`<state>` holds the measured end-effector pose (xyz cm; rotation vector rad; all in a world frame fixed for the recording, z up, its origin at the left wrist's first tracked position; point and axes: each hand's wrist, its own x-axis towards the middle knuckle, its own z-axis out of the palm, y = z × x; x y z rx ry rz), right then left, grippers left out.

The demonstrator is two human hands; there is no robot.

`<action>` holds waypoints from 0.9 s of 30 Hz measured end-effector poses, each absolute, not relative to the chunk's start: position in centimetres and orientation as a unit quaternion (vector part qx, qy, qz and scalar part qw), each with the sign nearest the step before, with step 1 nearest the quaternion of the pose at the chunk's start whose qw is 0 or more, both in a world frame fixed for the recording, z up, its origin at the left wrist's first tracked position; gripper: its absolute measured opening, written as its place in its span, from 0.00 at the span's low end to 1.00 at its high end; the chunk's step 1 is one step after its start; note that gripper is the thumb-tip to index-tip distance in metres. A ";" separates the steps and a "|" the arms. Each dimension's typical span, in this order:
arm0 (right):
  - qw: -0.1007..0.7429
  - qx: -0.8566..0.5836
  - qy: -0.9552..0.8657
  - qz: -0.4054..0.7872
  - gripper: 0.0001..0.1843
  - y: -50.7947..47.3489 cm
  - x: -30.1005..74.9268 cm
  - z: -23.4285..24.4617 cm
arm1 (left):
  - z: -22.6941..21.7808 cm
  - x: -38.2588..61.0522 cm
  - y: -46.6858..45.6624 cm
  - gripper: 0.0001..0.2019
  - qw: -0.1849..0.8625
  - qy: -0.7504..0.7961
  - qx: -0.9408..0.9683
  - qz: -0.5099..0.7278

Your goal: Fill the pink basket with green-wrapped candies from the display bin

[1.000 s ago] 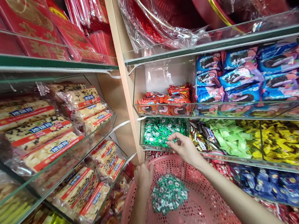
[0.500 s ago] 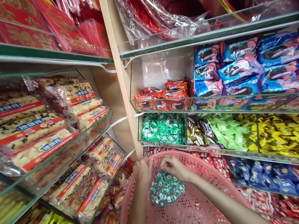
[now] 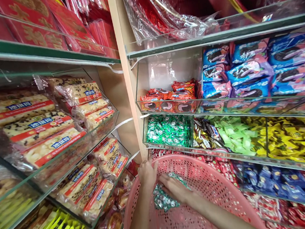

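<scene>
A pink perforated plastic basket (image 3: 205, 217) stands below me, its far rim against the shelves. My left hand (image 3: 146, 173) is closed over the basket's far left rim, fingers curled around the edge. Inside lies a pile of small green-wrapped candies (image 3: 163, 201). My right hand (image 3: 176, 188) is down in the basket on this pile, back of the hand up, fingers stretched to the left across the wrappers; the hand covers part of the pile, and the fingertips are partly hidden.
Behind the basket, a clear bin holds more green candies (image 3: 167, 131), with yellow candies (image 3: 297, 136) to the right. Blue snack packs (image 3: 248, 74) fill the shelf above. Wrapped pastry bars (image 3: 52, 142) line the left shelves. Glass shelf edges (image 3: 172, 150) border the basket closely.
My right hand has lowered from above the pile onto the green candies, its fingers going from pinched to stretched out. My left hand stays at the rim. The view shifted slightly.
</scene>
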<state>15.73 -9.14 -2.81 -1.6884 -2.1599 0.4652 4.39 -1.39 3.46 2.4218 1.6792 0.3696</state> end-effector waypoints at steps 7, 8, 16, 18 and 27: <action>0.140 -0.606 -0.775 0.113 0.12 -9.1 16.2 -3.4 | 3.4 4.3 -1.5 0.21 0.075 0.564 0.813 0.125; 0.145 -0.604 -0.776 0.111 0.11 -9.0 16.3 -3.4 | 3.4 4.3 -1.5 0.21 0.075 0.564 0.813 0.126; 0.368 -0.519 -0.769 0.061 0.09 -8.7 16.1 2.9 | 3.4 4.2 -1.4 0.21 0.083 0.570 0.808 0.126; 0.417 -0.515 -0.748 0.024 0.10 -8.0 16.6 5.7 | 3.3 4.2 -1.4 0.21 0.084 0.569 0.807 0.131; 0.275 -0.626 -0.725 -0.078 0.14 -2.3 19.2 10.6 | 3.2 4.7 -1.0 0.21 0.098 0.573 0.801 0.141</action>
